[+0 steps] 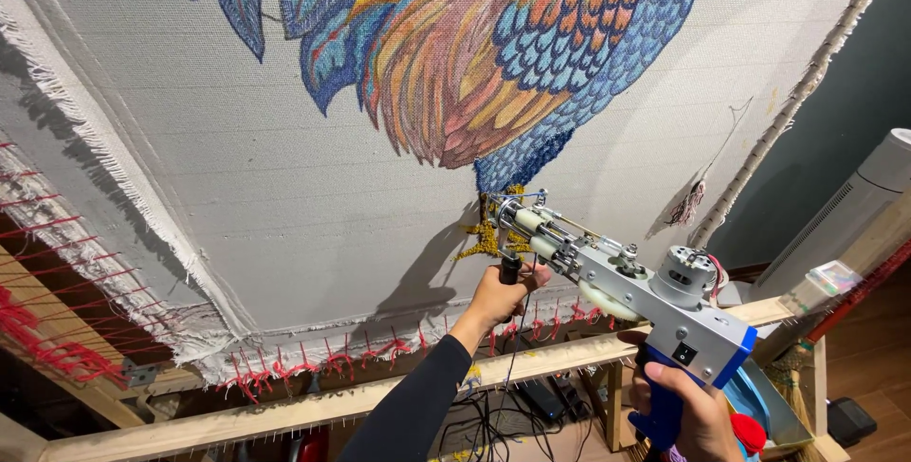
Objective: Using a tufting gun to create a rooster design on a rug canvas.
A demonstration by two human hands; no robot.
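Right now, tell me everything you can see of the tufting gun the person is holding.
The tufting gun is a silver metal body with a blue grip, an exposed round motor at the rear and pale rollers and rods toward the front. It is tilted up and to the left, its needle end pressed against the white stretched cloth at the yellow foot of the rooster design. The right hand grips the blue rear handle; the left hand grips the black front handle under the nose. A thin cord hangs below it.

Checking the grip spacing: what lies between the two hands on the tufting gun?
Head view: between left hand and right hand lies the tufting gun body, with its motor.
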